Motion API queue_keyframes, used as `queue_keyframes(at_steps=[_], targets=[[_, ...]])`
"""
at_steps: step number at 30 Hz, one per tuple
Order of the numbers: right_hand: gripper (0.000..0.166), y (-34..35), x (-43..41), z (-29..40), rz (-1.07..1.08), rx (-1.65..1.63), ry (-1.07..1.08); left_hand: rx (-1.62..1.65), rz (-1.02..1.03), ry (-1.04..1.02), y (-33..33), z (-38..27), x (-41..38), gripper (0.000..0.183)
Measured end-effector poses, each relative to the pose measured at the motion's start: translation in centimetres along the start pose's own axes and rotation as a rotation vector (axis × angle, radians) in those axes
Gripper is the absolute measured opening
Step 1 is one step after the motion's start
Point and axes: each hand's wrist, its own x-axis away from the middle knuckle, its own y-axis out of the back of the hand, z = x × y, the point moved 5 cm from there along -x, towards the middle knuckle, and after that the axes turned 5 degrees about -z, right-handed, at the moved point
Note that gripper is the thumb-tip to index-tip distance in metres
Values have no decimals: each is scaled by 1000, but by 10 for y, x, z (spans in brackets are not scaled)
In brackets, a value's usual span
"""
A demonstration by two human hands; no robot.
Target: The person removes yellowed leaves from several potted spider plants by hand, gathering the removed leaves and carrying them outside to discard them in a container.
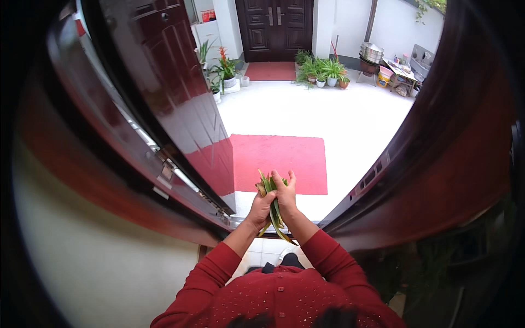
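Note:
Both hands meet in front of me at a doorway, around a bundle of long green and yellowing leaves [274,208]. My left hand [260,209] is closed on the bundle, its thumb across the leaves. My right hand [286,196] presses against the other side of the bundle, fingers partly spread and pointing forward; its palm is hidden. Leaf tips stick out above the hands and hang down between the wrists. Beyond and below the hands lies a red doormat [283,160] on the pale floor outside.
An open dark red door [180,90] stands at the left, the door frame [369,180] at the right. Across the yard are potted plants [328,69], a red flowering plant [225,67], closed double doors [275,28], a metal steamer pot [371,52] and a cluttered low table [400,69].

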Motion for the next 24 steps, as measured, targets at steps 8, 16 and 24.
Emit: queue_keyframes(at_steps=[8,16,24], targets=[[84,-23,-135,48,-51,-27,-34,-2,79,169,-37,-22,-146,32],[79,-30,-290,83,-150,-91,104,-105,216,322,-36,-4,-331,27],[84,-92,-490,73,-232,-55,151,-197,255,319,-2,-53,-537,29]])
